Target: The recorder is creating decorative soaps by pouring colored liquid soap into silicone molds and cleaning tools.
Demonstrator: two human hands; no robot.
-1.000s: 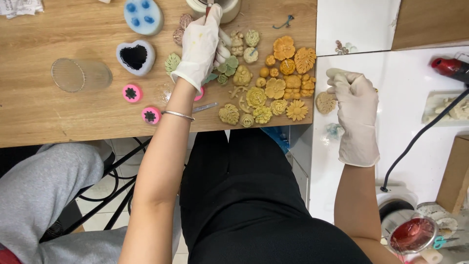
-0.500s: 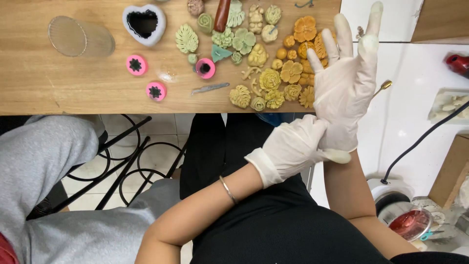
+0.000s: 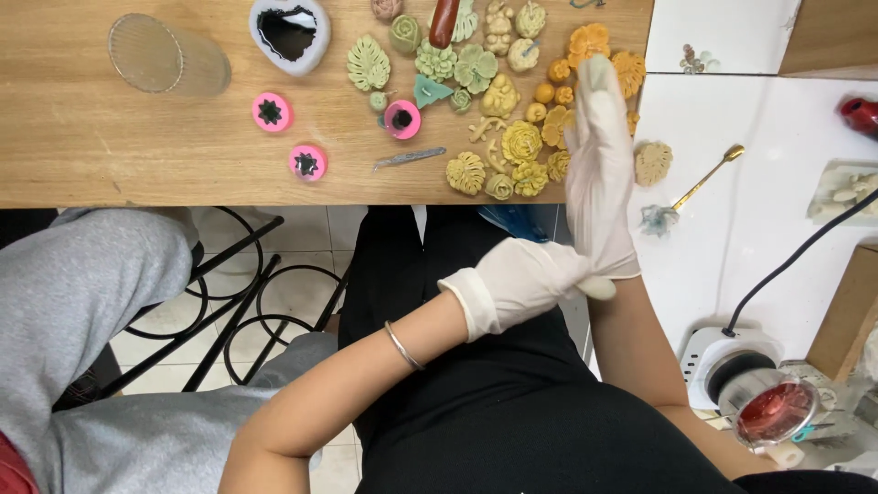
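My right hand (image 3: 599, 165) wears a white glove and is held up edge-on, fingers straight and together, above the wooden table's (image 3: 137, 146) near right corner. It holds nothing. My left hand (image 3: 521, 279), also gloved, is closed on the cuff of the right glove (image 3: 599, 274) at the wrist, in front of my black clothing. A thin bracelet (image 3: 402, 346) circles my left forearm. Just beyond the right hand lie several yellow (image 3: 521, 142) and green (image 3: 368, 62) moulded flowers and leaves.
Three small pink moulds (image 3: 273, 112) and a white heart-shaped mould (image 3: 290, 35) sit on the table beside a clear ribbed glass (image 3: 165, 57). A gold spoon (image 3: 704, 178) lies on the white surface. A small hotplate with a red-filled cup (image 3: 773, 412) stands lower right. Another person's grey-trousered leg (image 3: 82, 302) is at left.
My left hand left the flowers on the table and came down to grip the right glove's cuff. My right hand rose and turned edge-on.
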